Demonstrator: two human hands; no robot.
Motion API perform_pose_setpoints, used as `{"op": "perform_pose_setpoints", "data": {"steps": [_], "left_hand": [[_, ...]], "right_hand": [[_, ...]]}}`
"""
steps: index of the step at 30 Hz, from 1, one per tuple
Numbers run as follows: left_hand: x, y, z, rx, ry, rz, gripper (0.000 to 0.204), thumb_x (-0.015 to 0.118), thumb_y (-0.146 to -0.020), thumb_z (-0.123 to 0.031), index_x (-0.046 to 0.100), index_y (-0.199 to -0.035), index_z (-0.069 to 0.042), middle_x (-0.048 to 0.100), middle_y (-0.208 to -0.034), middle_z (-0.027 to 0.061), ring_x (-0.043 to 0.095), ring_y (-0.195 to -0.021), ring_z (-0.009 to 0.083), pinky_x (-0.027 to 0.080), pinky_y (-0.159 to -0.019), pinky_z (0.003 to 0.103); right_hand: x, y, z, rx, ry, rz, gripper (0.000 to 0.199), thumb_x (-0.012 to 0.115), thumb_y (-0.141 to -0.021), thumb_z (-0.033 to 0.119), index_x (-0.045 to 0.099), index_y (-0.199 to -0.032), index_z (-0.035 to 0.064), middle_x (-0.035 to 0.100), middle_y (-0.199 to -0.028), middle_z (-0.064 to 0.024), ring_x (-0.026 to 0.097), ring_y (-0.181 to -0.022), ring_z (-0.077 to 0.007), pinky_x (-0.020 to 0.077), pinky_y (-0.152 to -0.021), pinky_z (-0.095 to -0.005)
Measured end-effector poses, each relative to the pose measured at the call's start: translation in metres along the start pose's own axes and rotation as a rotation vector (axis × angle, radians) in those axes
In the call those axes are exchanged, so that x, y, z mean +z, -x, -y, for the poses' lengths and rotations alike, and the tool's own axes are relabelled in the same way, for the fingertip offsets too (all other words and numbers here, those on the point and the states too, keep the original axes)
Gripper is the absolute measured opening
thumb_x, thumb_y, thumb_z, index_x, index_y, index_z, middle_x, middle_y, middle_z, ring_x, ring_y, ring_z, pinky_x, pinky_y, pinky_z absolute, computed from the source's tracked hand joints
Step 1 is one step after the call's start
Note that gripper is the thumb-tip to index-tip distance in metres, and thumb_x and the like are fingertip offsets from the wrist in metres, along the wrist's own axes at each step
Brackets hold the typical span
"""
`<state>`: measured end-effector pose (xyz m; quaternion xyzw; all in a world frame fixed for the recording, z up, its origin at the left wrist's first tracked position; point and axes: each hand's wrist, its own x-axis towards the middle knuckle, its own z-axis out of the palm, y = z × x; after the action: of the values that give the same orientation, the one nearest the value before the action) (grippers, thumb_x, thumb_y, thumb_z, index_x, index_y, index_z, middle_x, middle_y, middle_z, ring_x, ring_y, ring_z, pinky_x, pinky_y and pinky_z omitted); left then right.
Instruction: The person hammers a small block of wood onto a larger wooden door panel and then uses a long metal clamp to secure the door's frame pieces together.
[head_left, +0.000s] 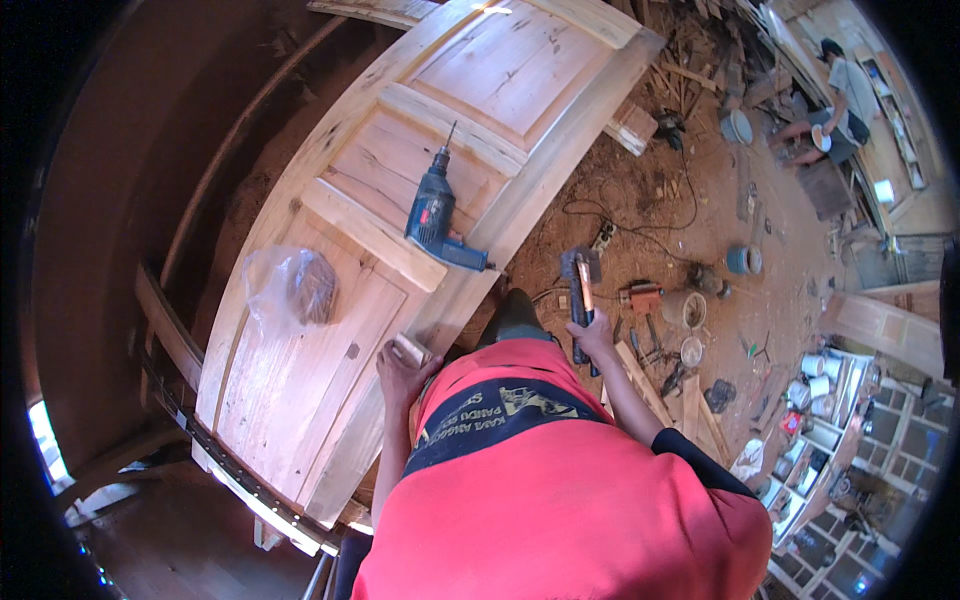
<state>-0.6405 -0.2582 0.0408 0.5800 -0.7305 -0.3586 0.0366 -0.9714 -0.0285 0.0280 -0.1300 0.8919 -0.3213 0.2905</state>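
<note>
My left hand [402,377] is closed around a small pale wooden block [411,350] at the near edge of a panelled wooden door [330,365]. Off to the right, my right hand [594,335] grips a hammer [577,300] with a dark handle, its head pointing away from me. An orange-brown handle lies along the hammer in the same grip; what tool it belongs to I cannot make out. A blue power drill [436,210] rests on the door, bit pointing away. Left of it sits a clear plastic bag [292,288] with something brown inside.
On the right, the dirt floor holds wood scraps, a cable [645,225], an orange-red tool [642,296] and several buckets [743,260]. Another person [840,100] sits at the far right. Paint cans [812,366] stand on a white rack at the right.
</note>
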Motion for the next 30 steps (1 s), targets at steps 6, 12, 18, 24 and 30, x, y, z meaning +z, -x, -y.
{"op": "perform_pose_setpoints", "data": {"steps": [6,12,18,24,30], "left_hand": [[-0.019,-0.020,-0.025,0.328,-0.187,0.069,0.102,0.094,-0.057,-0.048,0.046,-0.133,0.000,0.051,-0.127,0.0233,0.049,-0.120,0.0418,0.045,-0.102,0.049],[0.000,-0.034,-0.044,0.333,-0.051,0.106,0.097,0.092,-0.065,-0.048,0.047,-0.134,0.003,0.059,-0.122,0.0246,0.060,-0.111,0.0365,0.051,-0.092,0.047],[0.038,-0.027,-0.079,0.220,0.332,0.372,0.092,0.090,-0.071,-0.043,0.046,-0.136,0.006,0.065,-0.110,0.0180,0.065,-0.097,0.0223,0.055,-0.082,0.036],[0.064,-0.038,-0.157,0.224,0.269,0.500,0.106,0.092,-0.067,-0.048,0.041,-0.144,0.004,0.061,-0.124,0.0212,0.061,-0.114,0.0315,0.049,-0.099,0.042],[0.144,-0.106,-0.251,0.004,0.550,0.591,0.079,0.076,-0.085,-0.050,0.045,-0.138,0.000,0.059,-0.118,0.0135,0.059,-0.102,0.0227,0.050,-0.087,0.037]], "right_hand": [[0.018,0.093,-0.127,0.451,-0.283,0.050,0.025,0.076,-0.079,0.027,0.063,-0.086,0.0068,0.062,-0.067,-0.0025,0.058,-0.057,-0.0142,0.0477,-0.055,-0.0326],[-0.003,0.182,-0.227,0.757,-0.275,0.092,0.026,0.077,-0.080,0.030,0.065,-0.087,0.0070,0.062,-0.068,-0.0032,0.058,-0.058,-0.0152,0.0478,-0.054,-0.0339],[-0.032,0.211,-0.264,0.991,-0.383,0.094,0.028,0.077,-0.082,0.033,0.067,-0.088,0.0073,0.062,-0.068,-0.0040,0.059,-0.059,-0.0165,0.0480,-0.054,-0.0353],[-0.043,0.136,-0.270,1.031,-0.456,0.151,0.031,0.078,-0.083,0.036,0.069,-0.089,0.0076,0.062,-0.069,-0.0048,0.059,-0.059,-0.0177,0.0482,-0.054,-0.0368],[-0.059,-0.058,-0.250,0.823,-0.739,0.113,0.033,0.078,-0.084,0.040,0.071,-0.090,0.0079,0.062,-0.070,-0.0056,0.060,-0.060,-0.0189,0.0484,-0.054,-0.0382]]}}
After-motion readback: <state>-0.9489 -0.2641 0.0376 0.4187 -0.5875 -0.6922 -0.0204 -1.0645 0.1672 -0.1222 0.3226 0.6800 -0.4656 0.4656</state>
